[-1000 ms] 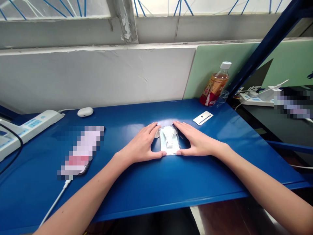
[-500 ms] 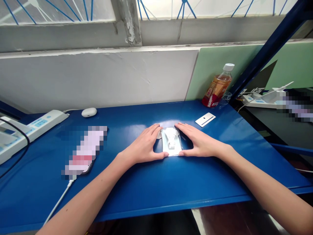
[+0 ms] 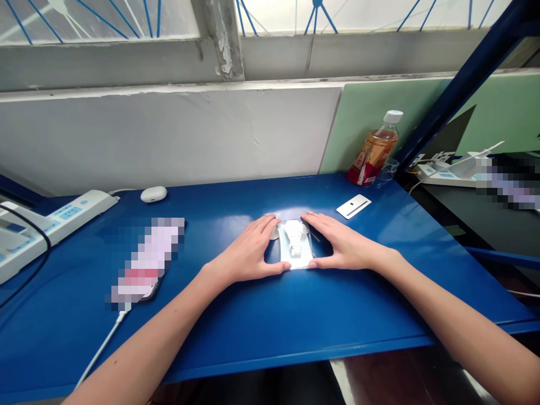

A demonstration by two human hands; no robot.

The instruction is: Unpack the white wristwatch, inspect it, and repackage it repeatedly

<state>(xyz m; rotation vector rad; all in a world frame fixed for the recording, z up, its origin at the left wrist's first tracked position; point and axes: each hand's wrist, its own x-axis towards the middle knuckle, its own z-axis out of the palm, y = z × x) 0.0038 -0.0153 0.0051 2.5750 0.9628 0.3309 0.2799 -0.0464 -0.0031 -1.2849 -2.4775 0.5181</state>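
A small clear plastic packet (image 3: 296,260) lies flat on the blue table, with a pale backing and a white object (image 3: 296,230) inside whose kind I cannot make out. My left hand (image 3: 253,247) rests along its left side, thumb at the near left corner and fingertips by the far left corner. Mirroring it, my right hand (image 3: 337,242) lies along the right side, thumb at the near right corner. Both hands are open, fingers stretched out and thumbs apart from them. A pale rounded piece (image 3: 275,232) shows partly beside my left fingers.
On the blue table (image 3: 261,320) lie a phone (image 3: 147,253) with a white cable, a white earbud case (image 3: 154,194) and a power strip (image 3: 71,216) to the left. A white card (image 3: 354,206) and a drink bottle (image 3: 373,152) are at the back right, near a slanted blue post (image 3: 442,95).
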